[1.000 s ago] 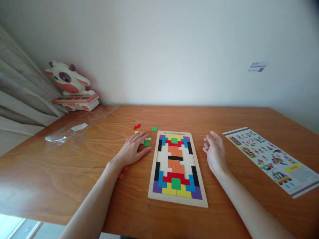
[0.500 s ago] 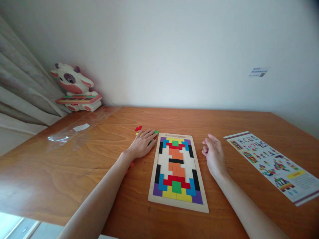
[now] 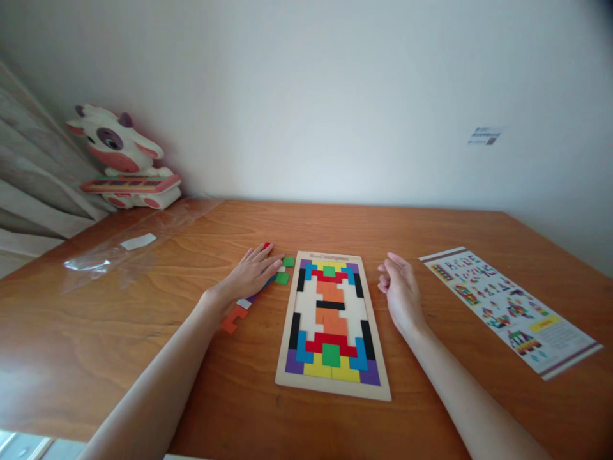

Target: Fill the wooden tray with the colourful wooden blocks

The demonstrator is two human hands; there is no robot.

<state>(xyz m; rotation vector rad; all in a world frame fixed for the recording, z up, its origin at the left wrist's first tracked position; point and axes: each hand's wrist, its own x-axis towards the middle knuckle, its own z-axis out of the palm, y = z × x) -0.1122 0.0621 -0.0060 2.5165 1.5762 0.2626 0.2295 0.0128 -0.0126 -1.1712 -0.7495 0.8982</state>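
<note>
A wooden puzzle board (image 3: 284,358) lies flat in front of me, partly filled with coloured block pieces; bare wood shows along both sides of its middle. To its left, my left hand (image 3: 251,271) rests palm down, fingers stretched, over several loose puzzle pieces and partly hides them. Beside its fingers are two green pieces (image 3: 282,278). An orange piece (image 3: 234,319) lies near its wrist, and the tip of a red piece (image 3: 267,245) shows past its fingertips. Right of the board, my right hand (image 3: 398,287) rests on the table with its fingers curled; I see nothing in it.
A printed pattern sheet (image 3: 512,310) lies on the wooden table (image 3: 143,345) at the right. A clear plastic bag (image 3: 103,255) lies at the left. Behind it, a cow-shaped toy keyboard (image 3: 127,160) stands by the wall and curtain (image 3: 29,166).
My left hand has shifted left, away from the board, uncovering the green pieces and more of the orange one. The red piece is now partly covered. The whole view has shifted slightly.
</note>
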